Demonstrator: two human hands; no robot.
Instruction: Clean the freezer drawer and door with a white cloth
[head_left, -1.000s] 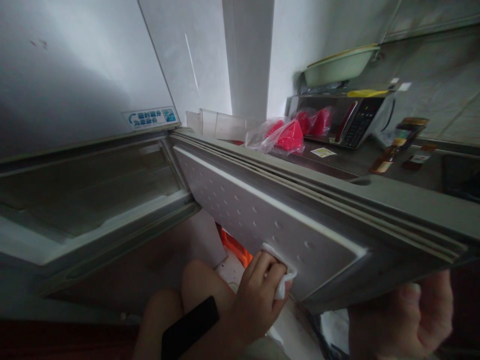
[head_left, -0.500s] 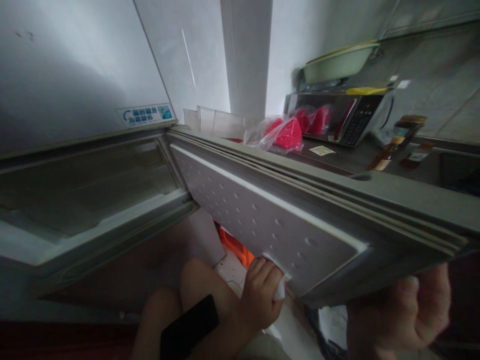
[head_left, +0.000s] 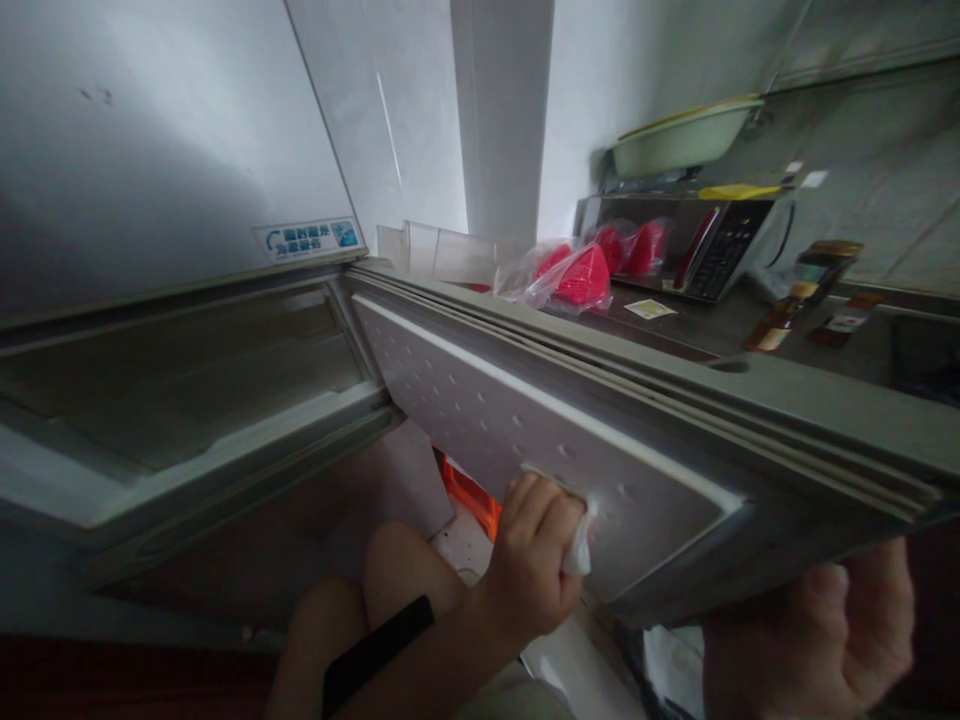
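My left hand (head_left: 536,550) is closed around a folded white cloth (head_left: 579,548), perhaps a paper tissue, and presses it on the lower part of the dimpled inner panel of an open fridge door (head_left: 480,400). Its thumb lies on the right, with the knuckles toward me. At the lower right, my right hand (head_left: 832,630) grips the outer end of this door from below; part of its fingers is hidden by the edge. To the left is the open fridge compartment (head_left: 187,370), whose inside looks dim.
A black phone (head_left: 375,650) rests on my lap. Behind the door, a counter holds a microwave (head_left: 720,245) with a pale green basin (head_left: 682,140) on top, red items in plastic bags (head_left: 581,275) and several bottles (head_left: 780,318). An orange crate (head_left: 471,495) is below.
My left hand has moved up the door panel with the white cloth, and slightly right. My right hand keeps its place on the door's end. The view has shifted a little.
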